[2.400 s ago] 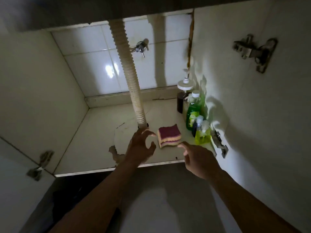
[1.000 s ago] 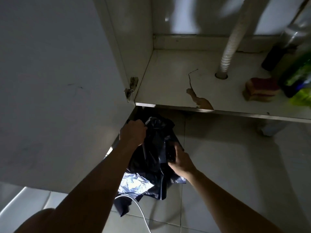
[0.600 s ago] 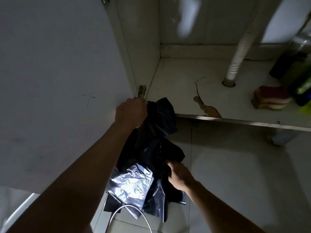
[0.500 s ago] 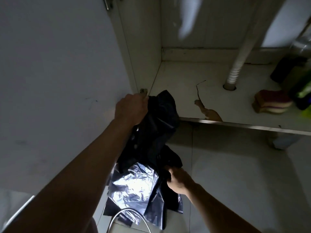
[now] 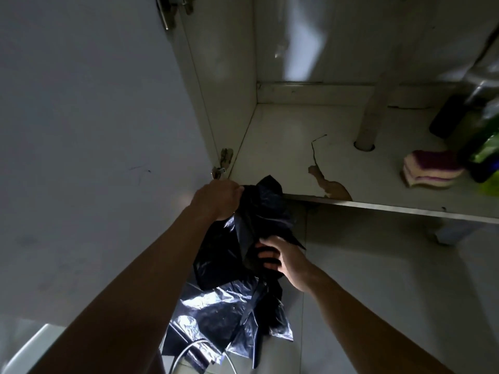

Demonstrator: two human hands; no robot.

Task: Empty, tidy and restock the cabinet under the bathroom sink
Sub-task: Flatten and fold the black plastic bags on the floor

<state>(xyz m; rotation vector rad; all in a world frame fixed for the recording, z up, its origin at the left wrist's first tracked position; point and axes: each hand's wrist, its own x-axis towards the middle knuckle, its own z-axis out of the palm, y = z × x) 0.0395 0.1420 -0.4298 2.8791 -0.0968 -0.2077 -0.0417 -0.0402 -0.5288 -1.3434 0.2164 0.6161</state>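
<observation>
Left hand [image 5: 216,199] grips the top of a black bag [image 5: 232,306], fingers curled tight; right hand [image 5: 283,259] pinches a fold lower down. The bag hangs before the cabinet [image 5: 283,147] edge, over the floor [image 5: 378,265] (sponge [image 5: 429,168] sits inside, right)

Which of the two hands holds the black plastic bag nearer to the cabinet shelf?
The left hand: it grips the crumpled black plastic bag at its top, beside the white cabinet shelf; the right hand grips it lower down.
</observation>
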